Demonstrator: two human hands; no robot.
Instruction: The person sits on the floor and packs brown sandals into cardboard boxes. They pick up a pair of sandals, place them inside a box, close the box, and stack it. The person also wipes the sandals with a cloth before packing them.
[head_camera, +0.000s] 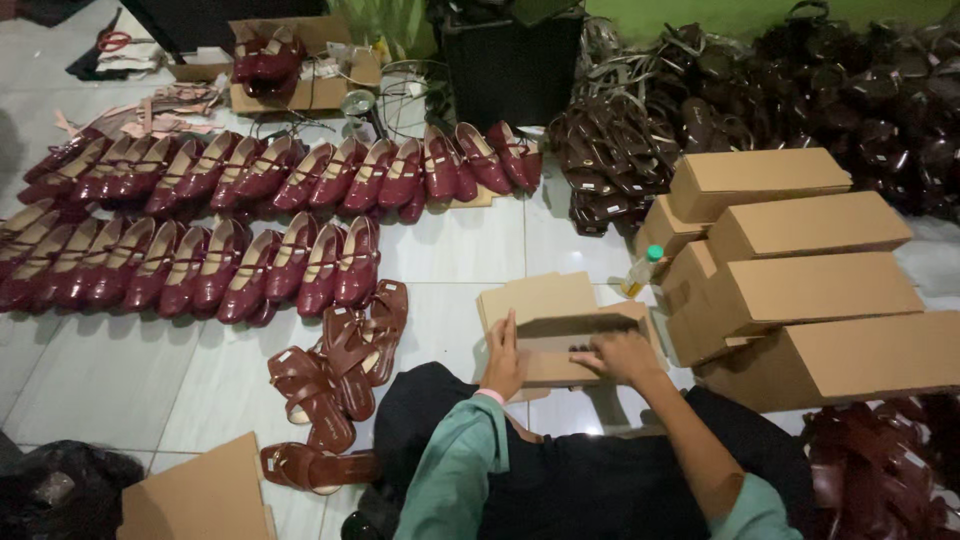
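Hands both on one half-folded cardboard box (560, 335), near centre: my left hand (503, 358) grips its left wall, my right hand (617, 356) presses flat on the top flap, not clenched. Four closed boxes (800, 290) stacked right. Four brown sandals (335, 380) near left; two rows of red shoes (250, 215) far left.

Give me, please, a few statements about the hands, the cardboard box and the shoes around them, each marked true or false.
1. Both hands rest on a half-folded cardboard box. True: the left hand holds its near left edge, the right hand presses on top.
2. The closed cardboard boxes are stacked left of the person. False: they stand to the right.
3. The dark red flat shoes lie in rows on the tiled floor. True.
4. The strappy sandals are bright blue. False: they are reddish brown.
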